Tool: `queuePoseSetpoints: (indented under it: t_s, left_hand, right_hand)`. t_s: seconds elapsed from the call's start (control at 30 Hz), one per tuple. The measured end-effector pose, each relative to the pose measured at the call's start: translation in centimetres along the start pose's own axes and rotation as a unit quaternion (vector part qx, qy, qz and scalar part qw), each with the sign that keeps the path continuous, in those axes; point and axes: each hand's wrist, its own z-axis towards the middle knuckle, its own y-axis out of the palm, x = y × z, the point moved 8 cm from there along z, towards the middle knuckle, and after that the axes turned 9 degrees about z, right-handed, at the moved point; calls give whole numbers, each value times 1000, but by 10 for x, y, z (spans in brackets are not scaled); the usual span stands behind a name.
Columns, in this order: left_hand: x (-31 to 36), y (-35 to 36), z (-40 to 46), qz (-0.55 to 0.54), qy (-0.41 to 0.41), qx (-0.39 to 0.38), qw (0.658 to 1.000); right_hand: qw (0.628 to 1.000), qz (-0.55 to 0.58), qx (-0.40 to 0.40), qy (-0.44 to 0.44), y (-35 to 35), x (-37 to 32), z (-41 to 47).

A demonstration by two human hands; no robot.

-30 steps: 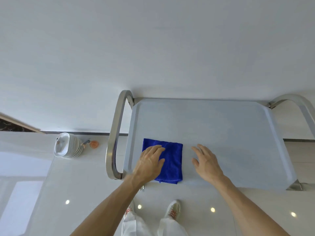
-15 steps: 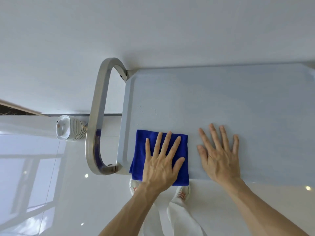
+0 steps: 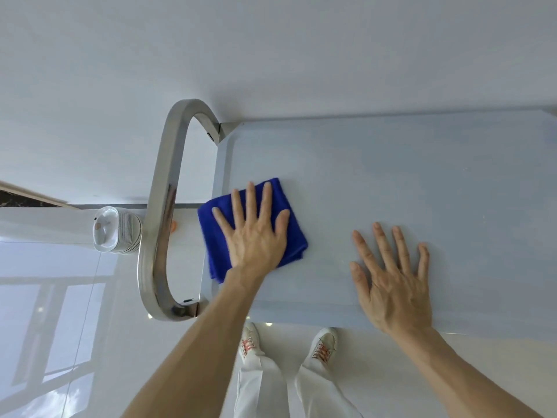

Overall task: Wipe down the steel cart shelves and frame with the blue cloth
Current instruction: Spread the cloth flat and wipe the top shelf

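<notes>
**Ana:** Head view looks straight down, so where is our blue cloth [image 3: 217,236]?

**Ben:** It lies folded on the top shelf [image 3: 391,182] of the steel cart, at the left end. Its left edge hangs just over the shelf's rim, beside the curved handle bar [image 3: 162,206].

**Ana:** Which hand has it?

**Ben:** Our left hand [image 3: 256,236]. It lies flat on the cloth with the fingers straight and spread. We press it down; we do not pinch it or curl round it.

**Ana:** And the other one?

**Ben:** Our right hand [image 3: 391,282] lies flat on the bare shelf, apart from the cloth, fingers straight too. It holds nothing. We think it just keeps us steady.

**Ana:** So which way should we wipe?

**Ben:** Most of the bare shelf lies to the right and away from us. The left hand is the near one, already on top. We guess a push along the shelf's long way comes next, with the right hand lifting clear. The handle bar sits just left, not yet wiped as far as we can tell.
</notes>
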Motion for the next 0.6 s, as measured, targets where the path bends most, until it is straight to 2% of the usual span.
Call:
queuePoseSetpoints:
  t_s: [0.07, 0.13, 0.23, 0.33, 0.43, 0.5, 0.6]
  left_hand:
    - [36, -2, -14, -3, 62, 18, 998]
    - [65, 2, -49, -1, 157, 29, 987]
    - [51, 16, -94, 10, 216, 28, 976]
    - [0, 12, -80, 16, 172, 42, 984]
    - [-41, 3, -29, 37, 83, 22, 996]
    - [-46, -3, 9, 19, 35, 7, 999]
    - [-17, -12, 58, 8, 3, 9, 1000]
  right_hand:
    - [1000, 0, 2, 2, 0, 1, 0]
    - [1000, 0, -1, 2, -1, 1, 0]
    - [1000, -5, -6, -1, 0, -3, -1]
    - [1000, 3, -2, 3, -1, -6, 0]
    - [1000, 7, 3, 1, -2, -7, 0]
    - [1000, 6, 4, 3, -2, -6, -1]
    - [1000, 0, 5, 3, 0, -3, 0]
